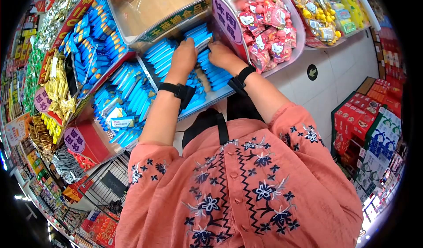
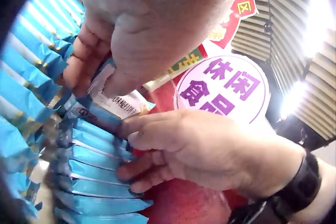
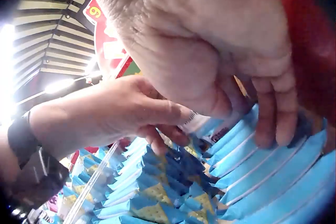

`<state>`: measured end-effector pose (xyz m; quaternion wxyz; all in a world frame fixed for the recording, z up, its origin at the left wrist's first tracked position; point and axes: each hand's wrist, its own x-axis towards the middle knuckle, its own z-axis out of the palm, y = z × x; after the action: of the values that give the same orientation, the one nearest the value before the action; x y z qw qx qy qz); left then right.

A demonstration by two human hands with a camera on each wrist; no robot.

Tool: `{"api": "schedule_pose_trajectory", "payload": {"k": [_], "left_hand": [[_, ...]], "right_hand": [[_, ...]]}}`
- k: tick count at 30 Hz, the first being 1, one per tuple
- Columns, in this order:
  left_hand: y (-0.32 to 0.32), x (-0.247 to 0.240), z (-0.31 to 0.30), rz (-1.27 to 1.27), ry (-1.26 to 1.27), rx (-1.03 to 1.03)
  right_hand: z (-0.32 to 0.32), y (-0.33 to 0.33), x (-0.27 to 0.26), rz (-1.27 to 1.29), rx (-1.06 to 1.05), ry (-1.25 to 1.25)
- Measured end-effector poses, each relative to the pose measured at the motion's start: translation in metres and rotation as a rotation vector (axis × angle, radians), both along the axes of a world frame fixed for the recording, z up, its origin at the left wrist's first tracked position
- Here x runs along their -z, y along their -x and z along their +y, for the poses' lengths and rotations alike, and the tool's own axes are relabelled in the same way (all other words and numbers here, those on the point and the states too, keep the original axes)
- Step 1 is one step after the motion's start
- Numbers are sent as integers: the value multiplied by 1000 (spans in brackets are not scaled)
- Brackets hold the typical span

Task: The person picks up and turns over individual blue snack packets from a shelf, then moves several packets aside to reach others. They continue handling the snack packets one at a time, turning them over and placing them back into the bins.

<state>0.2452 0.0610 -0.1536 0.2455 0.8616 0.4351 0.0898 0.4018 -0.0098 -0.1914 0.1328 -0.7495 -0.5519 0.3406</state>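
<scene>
Blue cracker packets stand on edge in rows in a display bin. My left hand pinches one blue-and-white packet between thumb and fingers at the back end of the right-hand row. On the other side of that packet is my right hand, with thumb and index finger at its lower corner. In the left wrist view, the other fingers of the right hand bend against the row's edge. The right wrist view shows my right hand over the upright packets, facing my left hand.
A bin of pink pouches borders the row on the right, behind a purple-labelled divider. A clear-sided tray sits beyond the hands. More blue packets fill the bin on the left. Stacked red boxes stand at right.
</scene>
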Motion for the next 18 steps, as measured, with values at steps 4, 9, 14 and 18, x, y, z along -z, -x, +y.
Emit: {"api": "schedule_pose_trajectory", "payload": {"k": [4,9,14,18], "left_hand": [[-10,9,-2,348,-69,101],[-16,5,-9,324,-294,271],[-17,11,-5,393,-307,314],[-16,14,-1,433,-304,358]], "right_hand": [[1,-7,-14,-4,-77,61],[-15,5,-32,-57,5,-8],[-25,15,-60,-120,-2,-248],[-26,18,-48,-219,-91,-229]]}}
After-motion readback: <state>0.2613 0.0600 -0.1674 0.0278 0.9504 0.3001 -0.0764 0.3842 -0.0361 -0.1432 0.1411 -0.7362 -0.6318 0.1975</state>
